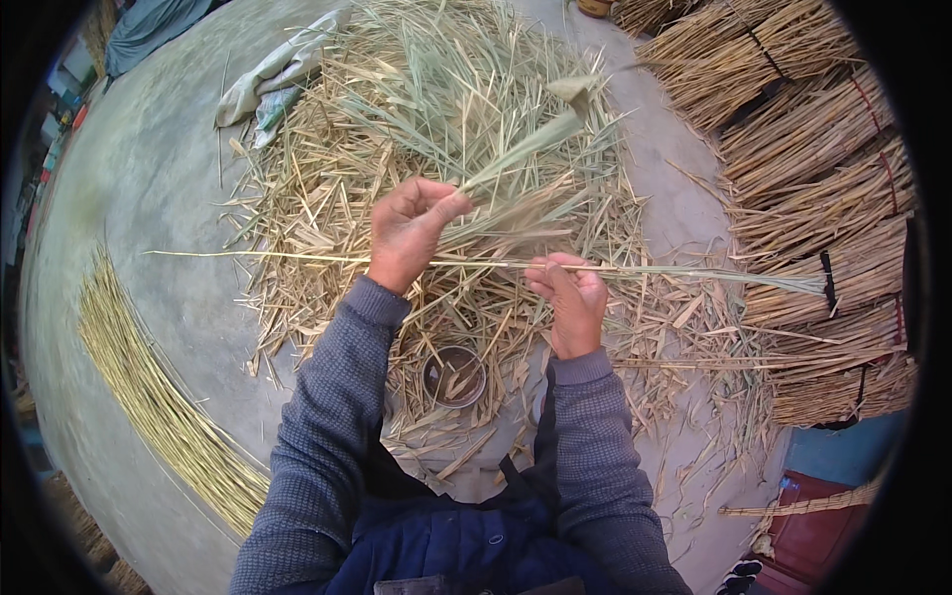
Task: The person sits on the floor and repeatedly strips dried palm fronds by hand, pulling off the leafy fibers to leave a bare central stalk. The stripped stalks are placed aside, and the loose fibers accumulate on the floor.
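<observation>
1. Head view: left hand (409, 230) clenched on green leaves (516, 159), right hand (567, 297) pinching the thin stalk (297, 257).
2. Left of the stalk, stripped stalks (149, 397) lie fanned; right, tied bundles (823, 188) wait.
3. Beneath the stalk, a husk pile (397, 129) has grown; judging so, stripping is midway.

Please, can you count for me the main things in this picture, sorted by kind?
Hands: 2, the left hand and the right hand
Long stalk held across both hands: 1
Round tin: 1
Heap of stripped leaves: 1
Row of clean stalks: 1
Total: 6
</observation>
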